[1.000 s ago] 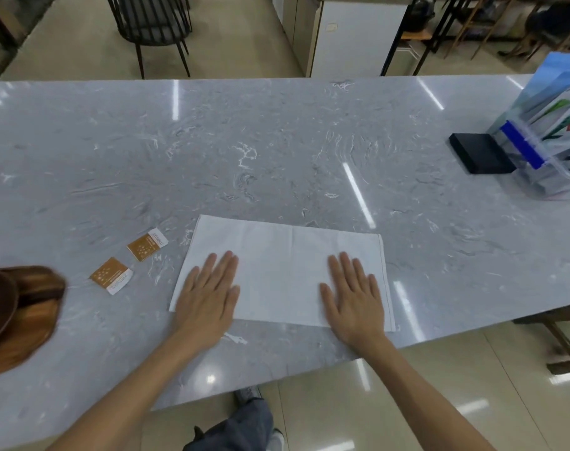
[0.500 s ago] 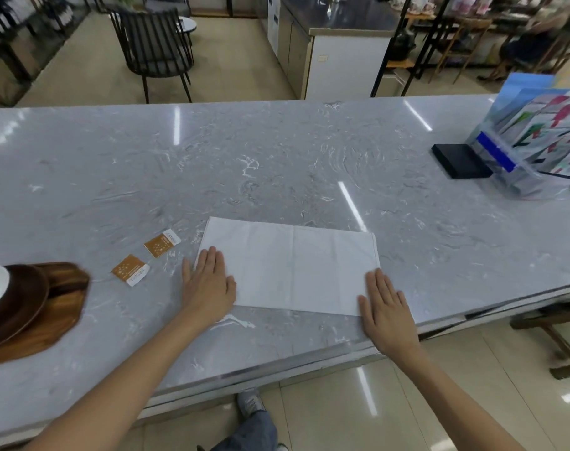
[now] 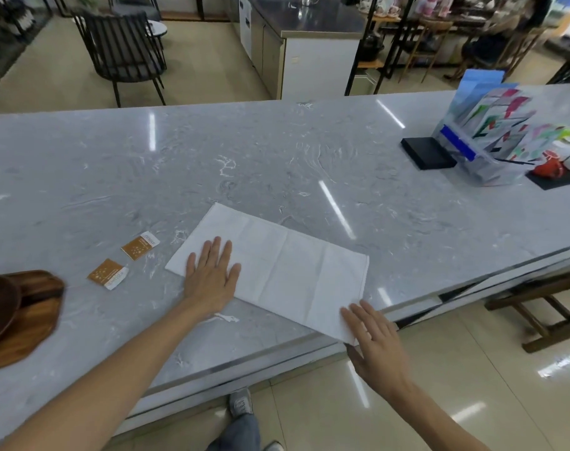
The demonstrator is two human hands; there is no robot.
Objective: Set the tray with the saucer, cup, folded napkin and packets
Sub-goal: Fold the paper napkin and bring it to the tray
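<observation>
Pressing flat, open left hand (image 3: 212, 277) on near-left corner of white rectangular cloth napkin (image 3: 277, 271), napkin now skewed on grey marble counter (image 3: 277, 164) vs 0.5 s ago, right hand (image 3: 373, 336) fingers spread at near-right corner overhanging edge, two orange paper packets (image 3: 124, 260) left of napkin, brown wooden tray (image 3: 20, 317) far left.

This looks like a cafe. A long marble counter (image 3: 277, 164) faces black chairs (image 3: 124, 53), a small table (image 3: 156, 27) and a steel work counter (image 3: 309, 17). Leaflets (image 3: 492, 125) stand in a holder.
</observation>
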